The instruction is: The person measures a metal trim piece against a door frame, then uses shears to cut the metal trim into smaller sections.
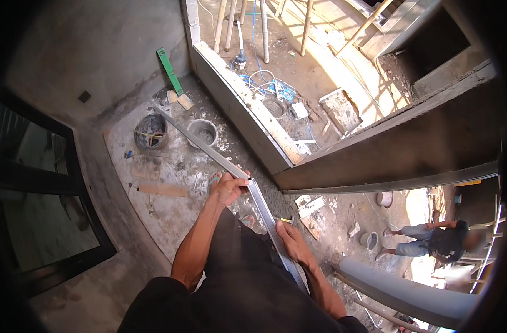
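Note:
A long grey metal straightedge bar (207,149) runs slantwise across the view, from near the buckets down past my right side. My left hand (229,188) is closed around its middle. Lower down, my right hand (292,241) grips the shinier length along its edge, with the thumb on top. The bar's line bends at my left hand; whether it is one piece or two I cannot tell. Its far end lies over the floor beside a dark bucket (151,132) with tools in it. A round grey tub (202,134) of wet mix stands close to the bar.
A green spirit level (169,72) leans on the plastered wall. A wooden board (162,189) lies on the splattered floor. A low wall (248,111) borders the right. Behind it are poles, cables and another tub. A person (442,241) stands at far right, near a small bucket (369,240).

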Available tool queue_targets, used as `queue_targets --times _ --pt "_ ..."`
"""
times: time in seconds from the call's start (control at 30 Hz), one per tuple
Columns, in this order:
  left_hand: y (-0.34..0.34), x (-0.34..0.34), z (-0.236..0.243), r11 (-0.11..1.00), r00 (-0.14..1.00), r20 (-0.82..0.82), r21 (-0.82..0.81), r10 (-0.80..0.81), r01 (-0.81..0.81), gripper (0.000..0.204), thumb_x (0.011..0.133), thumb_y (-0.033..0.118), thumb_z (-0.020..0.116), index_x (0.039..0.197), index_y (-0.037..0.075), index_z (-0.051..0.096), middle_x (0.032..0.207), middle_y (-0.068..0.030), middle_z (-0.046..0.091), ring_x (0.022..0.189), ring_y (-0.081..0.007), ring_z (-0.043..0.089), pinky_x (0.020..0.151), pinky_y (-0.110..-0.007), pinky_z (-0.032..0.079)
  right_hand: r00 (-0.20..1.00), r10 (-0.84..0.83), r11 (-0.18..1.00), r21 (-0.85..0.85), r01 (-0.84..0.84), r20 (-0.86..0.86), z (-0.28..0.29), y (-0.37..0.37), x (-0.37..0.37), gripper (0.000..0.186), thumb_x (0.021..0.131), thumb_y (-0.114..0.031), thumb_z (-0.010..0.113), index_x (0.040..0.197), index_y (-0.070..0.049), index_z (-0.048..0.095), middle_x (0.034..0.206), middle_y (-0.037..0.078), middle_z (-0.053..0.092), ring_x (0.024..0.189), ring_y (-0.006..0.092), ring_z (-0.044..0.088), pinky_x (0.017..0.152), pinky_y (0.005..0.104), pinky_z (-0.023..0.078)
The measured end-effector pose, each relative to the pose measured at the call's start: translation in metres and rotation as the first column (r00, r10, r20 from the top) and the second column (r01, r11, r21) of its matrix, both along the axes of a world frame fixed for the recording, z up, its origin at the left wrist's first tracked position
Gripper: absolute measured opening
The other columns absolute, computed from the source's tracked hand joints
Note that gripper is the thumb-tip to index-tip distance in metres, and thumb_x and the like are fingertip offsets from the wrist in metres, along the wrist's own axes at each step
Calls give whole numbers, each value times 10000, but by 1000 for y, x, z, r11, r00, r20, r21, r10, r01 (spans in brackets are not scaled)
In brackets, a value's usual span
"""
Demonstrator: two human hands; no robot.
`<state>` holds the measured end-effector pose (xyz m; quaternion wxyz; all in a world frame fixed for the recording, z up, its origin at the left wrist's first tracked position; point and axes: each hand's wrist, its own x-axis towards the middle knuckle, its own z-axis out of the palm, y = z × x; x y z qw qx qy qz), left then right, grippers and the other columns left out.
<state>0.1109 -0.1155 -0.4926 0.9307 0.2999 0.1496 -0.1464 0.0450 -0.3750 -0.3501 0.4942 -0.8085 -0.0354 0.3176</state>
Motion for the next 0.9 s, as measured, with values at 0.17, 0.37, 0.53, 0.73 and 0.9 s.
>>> queue_targets --times 0.17,0.37,0.53,0.73,0.9 --pt "-2 -11 5 999 999 -6 -1 43 -43 512 793 8 704 1271 49 525 1065 -13 578 1000 -176 618 903 -404 548 894 26 954 279 112 -447 -29 55 53 549 1058 -526 413 1135 -3 562 744 97 635 597 150 629 529 291 529" --pt "7 -17 1 996 996 -57 -66 63 -66 451 799 14 713 1208 115 550 1099 -35 591 1022 -208 618 914 -410 489 936 106 993 81 -83 -335 -36 83 66 561 1060 -517 393 1104 13 572 609 108 609 460 181 602 436 306 508" --pt "13 -15 -11 983 990 -132 -168 48 -70 286 884 174 710 1129 130 570 1044 -41 604 1022 -214 610 925 -423 476 966 113 993 10 -114 -234 -47 88 70 535 1063 -446 410 987 45 607 636 146 663 465 172 611 450 308 505" --pt "-7 3 -28 906 929 -292 -287 227 -311 213 1053 333 523 1141 152 594 970 -16 594 1013 -203 597 925 -438 467 983 35 998 -50 -45 -183 -57 89 77 494 1055 -404 410 958 30 626 737 168 701 509 200 640 519 330 505" --pt "-15 16 -31 914 925 -334 -291 181 -283 266 1046 304 527 1262 161 585 1027 -25 614 1006 -188 590 908 -413 444 999 38 972 -231 -35 6 -60 92 85 524 1034 -443 417 947 20 647 755 219 687 665 347 693 662 447 523"
